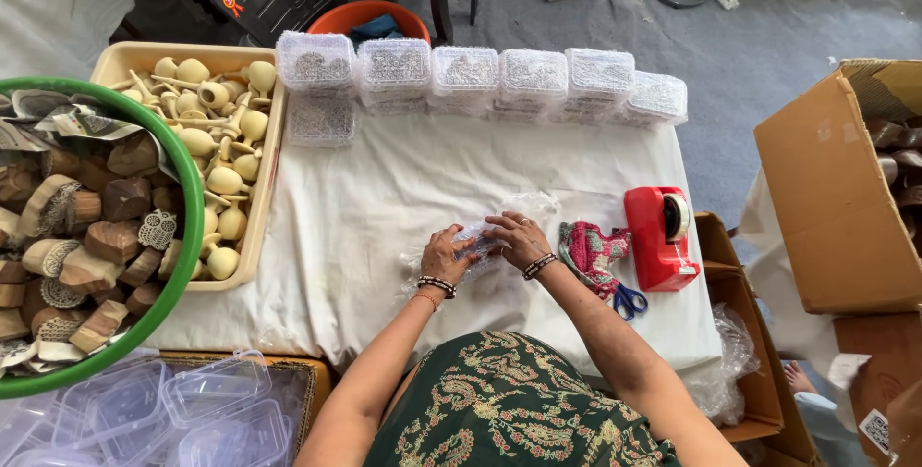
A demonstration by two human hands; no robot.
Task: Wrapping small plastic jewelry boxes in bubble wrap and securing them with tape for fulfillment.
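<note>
Head view: left hand point(443, 256) and right hand point(517, 239) both clamped on small clear box point(475, 242), bubble wrap under fingers, white cloth point(384, 208) beneath. Judgement: keep box pinned flat, pull wrap snug; tape dispenser point(661, 236) and scissors point(629, 301) just right of right fingers.

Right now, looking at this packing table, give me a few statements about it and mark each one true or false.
1. Both hands, the left hand and right hand, are on a clear plastic packet. True.
2. The red tape dispenser sits to the left of the hands. False: it is on their right.
3. The beige tray holds pale wooden pieces. True.
4. The green basin is empty. False: it holds brown wooden blocks.
5. The scissors have blue handles. True.
</note>
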